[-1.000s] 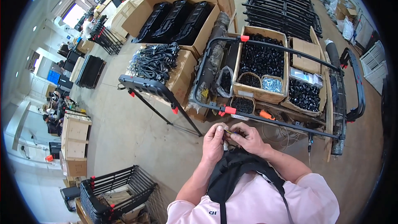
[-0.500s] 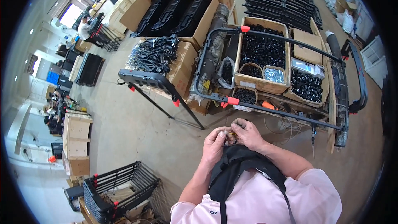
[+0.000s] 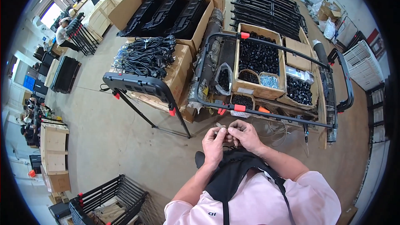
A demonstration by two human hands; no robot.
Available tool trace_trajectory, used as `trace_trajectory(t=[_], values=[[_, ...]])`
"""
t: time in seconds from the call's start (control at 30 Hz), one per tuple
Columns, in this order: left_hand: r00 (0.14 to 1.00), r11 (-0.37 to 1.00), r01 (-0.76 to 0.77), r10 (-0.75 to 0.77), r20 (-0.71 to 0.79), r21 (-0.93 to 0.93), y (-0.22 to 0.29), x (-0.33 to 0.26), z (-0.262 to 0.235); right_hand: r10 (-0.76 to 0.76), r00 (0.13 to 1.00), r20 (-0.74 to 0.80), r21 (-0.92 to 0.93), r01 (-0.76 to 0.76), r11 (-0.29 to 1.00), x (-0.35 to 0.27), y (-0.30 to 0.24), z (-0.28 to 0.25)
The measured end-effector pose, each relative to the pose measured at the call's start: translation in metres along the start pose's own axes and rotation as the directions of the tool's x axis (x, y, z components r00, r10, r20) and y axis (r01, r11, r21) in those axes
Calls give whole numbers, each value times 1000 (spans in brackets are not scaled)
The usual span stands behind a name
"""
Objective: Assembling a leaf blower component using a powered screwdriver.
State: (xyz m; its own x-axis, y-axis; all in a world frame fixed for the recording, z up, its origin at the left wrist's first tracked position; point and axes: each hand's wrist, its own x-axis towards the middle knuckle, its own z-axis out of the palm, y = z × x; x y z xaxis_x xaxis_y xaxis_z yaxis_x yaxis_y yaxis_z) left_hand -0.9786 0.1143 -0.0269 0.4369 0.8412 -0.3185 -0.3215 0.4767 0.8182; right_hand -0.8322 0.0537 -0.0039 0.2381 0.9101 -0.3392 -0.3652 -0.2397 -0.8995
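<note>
Standing over a black tubular frame (image 3: 273,79) laid across cartons at twelve o'clock of the hands, orange clips on its bars; inside it, an open carton of black plastic caps (image 3: 258,56) at twelve, a smaller box of silvery screws (image 3: 270,81) just below that, a second carton of black parts (image 3: 299,89) at one o'clock; off at ten o'clock, a bundle of black cables (image 3: 143,56) heaped on a cardboard box.

Left hand (image 3: 214,143) and right hand (image 3: 246,135) brought together at chest height, fingertips touching, both curled nearly shut and pinching a small pale fastener (image 3: 219,125), its tip poking out at eleven o'clock of the left hand; exact kind too small to tell.

Likely risks: a part this tiny slipping from the pinch and dropping to the bare concrete floor (image 3: 125,141) below, hard to find there; probably awkward to align by feel alone, with fingers hiding most of it; loose pale wires (image 3: 273,129) at two o'clock of the hands possibly snagging a wrist.
</note>
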Motion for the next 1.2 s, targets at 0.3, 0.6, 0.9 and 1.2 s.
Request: trace_trajectory(t=[0.3, 0.6, 0.9, 1.2], values=[[963, 972, -26, -39, 268, 235, 22, 19, -38, 200, 973, -119, 141, -183, 973, 39, 29, 14], [971, 965, 224, -233, 55, 135, 17, 47, -62, 118, 988, 100, 229, -139, 963, 51, 38, 23], [911, 913, 407, -406, 75, -2, 1, 63, -91, 158, 986, -50, 190, -145, 971, 70, 56, 28], [899, 895, 412, -430, 87, 168, -7, 106, -101, 339, 940, 21, 286, -331, 899, 91, 81, 24]])
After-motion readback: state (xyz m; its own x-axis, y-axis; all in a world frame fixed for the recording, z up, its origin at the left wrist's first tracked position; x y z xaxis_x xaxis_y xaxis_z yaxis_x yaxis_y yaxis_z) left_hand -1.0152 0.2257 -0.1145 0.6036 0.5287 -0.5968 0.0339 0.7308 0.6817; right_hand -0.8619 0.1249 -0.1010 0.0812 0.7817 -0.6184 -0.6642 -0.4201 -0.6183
